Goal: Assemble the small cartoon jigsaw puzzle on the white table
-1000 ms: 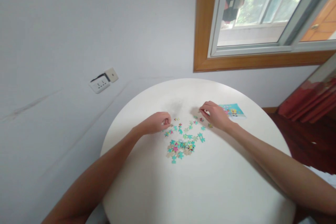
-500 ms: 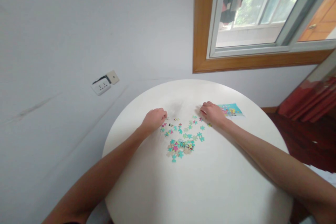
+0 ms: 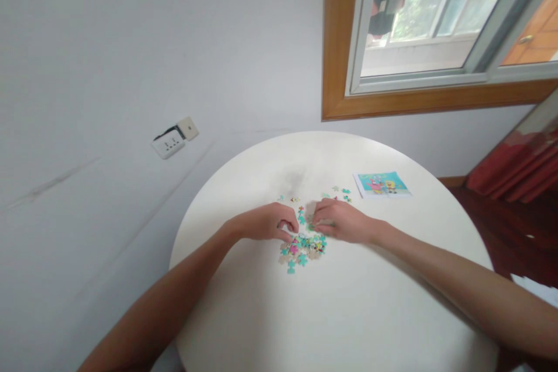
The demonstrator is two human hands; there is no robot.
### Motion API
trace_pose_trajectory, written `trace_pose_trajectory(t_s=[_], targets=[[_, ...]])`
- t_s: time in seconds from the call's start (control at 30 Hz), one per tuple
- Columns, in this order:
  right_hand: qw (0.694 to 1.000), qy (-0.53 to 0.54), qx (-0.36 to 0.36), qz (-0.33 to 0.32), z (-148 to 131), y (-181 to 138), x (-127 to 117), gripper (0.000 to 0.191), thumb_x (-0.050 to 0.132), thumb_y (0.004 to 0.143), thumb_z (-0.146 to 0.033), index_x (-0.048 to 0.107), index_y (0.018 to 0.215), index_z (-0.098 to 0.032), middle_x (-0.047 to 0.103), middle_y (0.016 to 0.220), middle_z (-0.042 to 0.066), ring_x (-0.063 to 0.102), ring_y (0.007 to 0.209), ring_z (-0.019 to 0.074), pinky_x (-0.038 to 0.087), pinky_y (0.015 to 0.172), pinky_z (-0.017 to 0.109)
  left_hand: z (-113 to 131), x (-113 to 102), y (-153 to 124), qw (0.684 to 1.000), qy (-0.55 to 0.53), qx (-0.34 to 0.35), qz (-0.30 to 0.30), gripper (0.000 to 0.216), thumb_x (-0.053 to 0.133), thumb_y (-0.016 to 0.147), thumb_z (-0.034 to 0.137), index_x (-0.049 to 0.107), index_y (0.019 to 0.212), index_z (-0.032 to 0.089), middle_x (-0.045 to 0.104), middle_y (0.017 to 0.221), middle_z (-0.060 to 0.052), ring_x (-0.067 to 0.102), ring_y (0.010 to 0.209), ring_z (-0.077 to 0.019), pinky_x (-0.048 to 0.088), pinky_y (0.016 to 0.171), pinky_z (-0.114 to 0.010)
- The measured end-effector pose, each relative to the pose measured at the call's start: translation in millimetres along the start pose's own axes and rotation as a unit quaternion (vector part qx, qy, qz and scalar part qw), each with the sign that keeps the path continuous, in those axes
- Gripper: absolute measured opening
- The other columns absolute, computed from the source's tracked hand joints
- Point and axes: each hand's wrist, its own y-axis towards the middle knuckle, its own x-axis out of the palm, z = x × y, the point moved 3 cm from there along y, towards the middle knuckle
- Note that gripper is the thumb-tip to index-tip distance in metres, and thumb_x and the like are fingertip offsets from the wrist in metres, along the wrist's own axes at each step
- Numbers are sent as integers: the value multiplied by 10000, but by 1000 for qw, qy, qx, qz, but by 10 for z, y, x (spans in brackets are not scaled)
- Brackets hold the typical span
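Observation:
A pile of jigsaw puzzle pieces [image 3: 302, 258] in teal, pink, yellow and beige lies mid-table, some picture side up and some showing plain backs. My left hand [image 3: 271, 222] is at the pile's upper left edge, thumb and forefinger curved with a gap between them. Across from it, my right hand [image 3: 344, 221] hovers over or touches loose pieces at the pile's upper right; its fingers are bent and thumb apart, with a bit of green showing between them. Loose pieces [image 3: 301, 218] lie between the hands, and others are hidden under them.
The round white table [image 3: 357, 302] stands against the wall. A cartoon picture sheet [image 3: 382, 185] lies at its back right. More loose pieces [image 3: 346, 190] lie beyond my right hand. A wall socket [image 3: 168, 143] is at left, a window [image 3: 418, 17] above, and a red curtain [image 3: 514, 151] at right.
Both hands have come inward and nearer to me, toward the pile. Several scattered pieces beside them are now covered or shifted. The picture sheet is fully uncovered by my right hand.

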Motion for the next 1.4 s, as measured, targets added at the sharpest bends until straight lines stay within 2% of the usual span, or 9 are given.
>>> trace_pose_trajectory(t_s=[0.1, 0.4, 0.57, 0.67, 0.77, 0.87, 1.0, 1.17, 1.4], targets=[[999, 17, -19, -22, -151, 7, 106, 141, 579, 937, -200, 711, 887, -193, 677, 929, 60, 616, 920, 171, 474, 822, 276, 7, 13, -19, 1000, -6, -10, -2, 140, 756, 810, 245, 710, 919, 171, 689, 861, -26, 603, 784, -147, 432, 734, -236], [1000, 25, 10, 14, -216, 30, 279, 199, 571, 950, -238, 706, 1083, -177, 665, 1051, 103, 596, 1024, 212, 483, 902, 331, -127, 35, -16, 999, 19, -47, -2, 54, 649, 839, 128, 683, 852, 169, 649, 814, 2, 589, 778, -137, 404, 753, -230], [999, 32, -23, 25, -270, 50, 333, 345, 483, 930, -71, 718, 1138, -213, 642, 1099, 101, 580, 1038, 195, 479, 905, 320, -173, -2, 13, 996, 42, -55, 55, 79, 611, 874, 156, 688, 889, 172, 666, 875, -21, 595, 816, -153, 401, 765, -240], [999, 7, -41, 16, -290, 57, 380, 395, 512, 896, -50, 704, 1192, -226, 617, 1125, 108, 553, 1050, 210, 475, 902, 338, -117, -48, -22, 999, 20, -30, 37, 50, 659, 867, 198, 701, 879, 172, 666, 858, -22, 593, 796, -145, 406, 742, -231], [999, -11, -51, 2, -299, 60, 402, 337, 533, 916, -101, 704, 1183, -216, 614, 1099, 108, 538, 1026, 214, 467, 899, 346, -26, -63, -91, 1000, -26, 15, -10, 141, 739, 830, 270, 713, 945, 192, 684, 897, -21, 602, 826, -147, 421, 772, -234], [999, -6, -44, 1, -295, 65, 385, 238, 536, 954, -181, 714, 1111, -191, 620, 1078, 106, 533, 1018, 212, 457, 914, 344, 7, -33, -136, 999, -39, 27, -18, 250, 781, 798, 315, 693, 1002, 202, 694, 986, -34, 611, 921, -176, 429, 849, -264], [999, 2, -37, 3, -281, 76, 358, 175, 557, 956, -218, 711, 1031, -183, 629, 1032, 94, 525, 993, 211, 448, 907, 339, -14, 54, -133, 999, -19, 22, -36, 217, 791, 782, 242, 672, 957, 197, 689, 941, -14, 617, 897, -167, 415, 886, -273], [999, 2, -36, -4, -272, 79, 356, 160, 551, 960, -223, 702, 988, -177, 628, 1000, 90, 519, 979, 212, 444, 893, 334, 28, 2, -115, 999, -9, 8, -49, 157, 756, 782, 128, 666, 900, 178, 678, 884, 7, 607, 820, -134, 417, 822, -233], [999, 16, -30, -8, -291, 78, 329, 157, 544, 960, -208, 695, 984, -170, 631, 1012, 96, 537, 996, 208, 449, 895, 322, 17, -157, -167, 994, 69, -69, -46, 93, 752, 745, 90, 707, 732, 171, 647, 710, 27, 572, 696, -119, 397, 693, -212]])
